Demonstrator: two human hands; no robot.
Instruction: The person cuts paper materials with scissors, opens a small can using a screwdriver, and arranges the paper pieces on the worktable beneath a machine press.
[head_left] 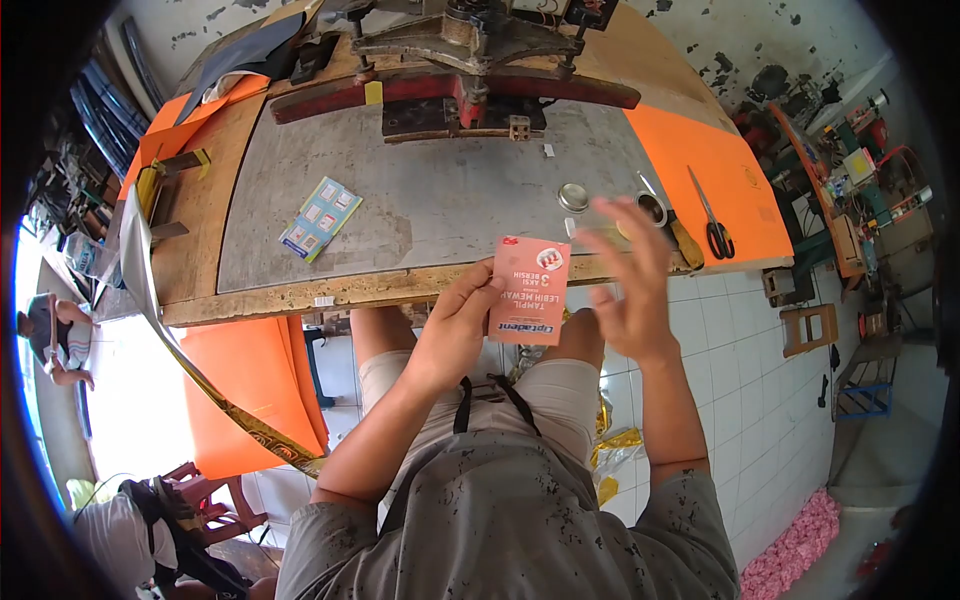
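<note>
My left hand (458, 325) holds a pink printed card (530, 290) by its left edge, over the front edge of the workbench (400, 284). To the right of the card, my right hand (633, 280) is raised with its fingers spread, apart from the card and slightly blurred. Beyond it on the grey bench top lie a round metal lid (573, 197) and an open round tin (651, 209). A tool with a wooden handle (685, 240) rests beside the tin. A blue and green printed card (321, 219) lies on the left of the bench top.
Black-handled scissors (716, 236) lie on orange sheets (740, 190) at the right. A heavy metal press (465, 90) spans the back. More orange sheets (250, 400) hang below left. Another person (55, 340) sits at far left; a second (130, 540) is at lower left.
</note>
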